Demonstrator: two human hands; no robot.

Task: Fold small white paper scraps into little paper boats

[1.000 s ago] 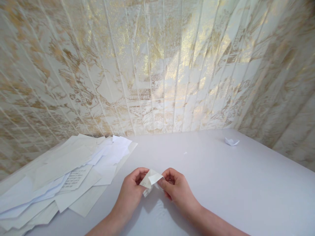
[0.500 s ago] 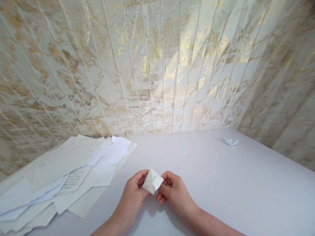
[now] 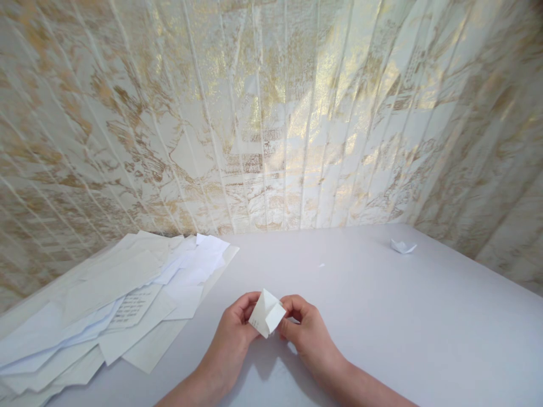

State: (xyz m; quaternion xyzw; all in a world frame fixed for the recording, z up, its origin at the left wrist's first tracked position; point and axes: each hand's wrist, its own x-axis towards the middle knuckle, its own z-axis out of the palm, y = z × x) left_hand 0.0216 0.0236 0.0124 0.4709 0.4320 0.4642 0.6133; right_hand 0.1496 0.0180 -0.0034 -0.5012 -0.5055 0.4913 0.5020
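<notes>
A small piece of folded white paper (image 3: 266, 314) is held between both hands, just above the table near its front. It has a pointed top, a raised flap on its right side and a little print at its lower left. My left hand (image 3: 234, 329) pinches its left edge, with thumb in front and fingers partly hidden behind. On the right edge, the thumb and forefinger of my right hand (image 3: 306, 327) are closed, the other fingers curled under.
Many loose paper sheets (image 3: 119, 299) lie in an overlapping heap on the left of the white table (image 3: 382, 328). A small folded paper boat (image 3: 403, 246) stands at the far right. Beyond the middle lies a tiny paper scrap (image 3: 321, 265). A patterned curtain (image 3: 271, 113) hangs behind.
The right fingers have shifted slightly up along the paper's edge, and its right flap looks a little wider. The whole view has moved slightly. Both hands keep their hold.
</notes>
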